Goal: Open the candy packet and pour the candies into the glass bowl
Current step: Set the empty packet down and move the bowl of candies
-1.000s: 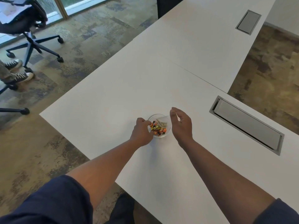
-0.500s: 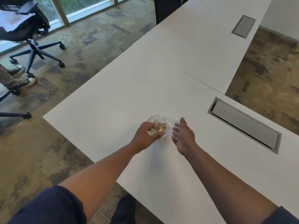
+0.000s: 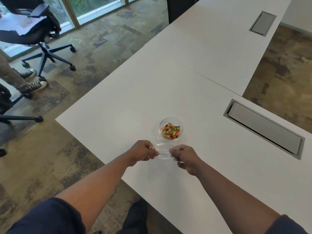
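Note:
A small glass bowl (image 3: pixel 171 121) stands on the white table (image 3: pixel 194 65), holding several wrapped candies (image 3: pixel 170 130) in orange, gold and dark wrappers. Just in front of the bowl, a clear, see-through candy packet (image 3: pixel 162 150) is stretched between my two hands and looks empty. My left hand (image 3: pixel 143 152) pinches its left end and my right hand (image 3: pixel 184 157) pinches its right end. Both hands sit nearer to me than the bowl and do not touch it.
Two grey cable hatches are set into the table, one at the right (image 3: pixel 264 129) and one far back (image 3: pixel 262 22). The table's left edge runs close to my left arm. Office chairs (image 3: pixel 38 36) and a person's sneakered feet (image 3: pixel 33 80) are on the floor to the left.
The packet was over the bowl in my left hand; both hands have since pulled back toward me, each holding one end of it. The candies now lie uncovered in the bowl.

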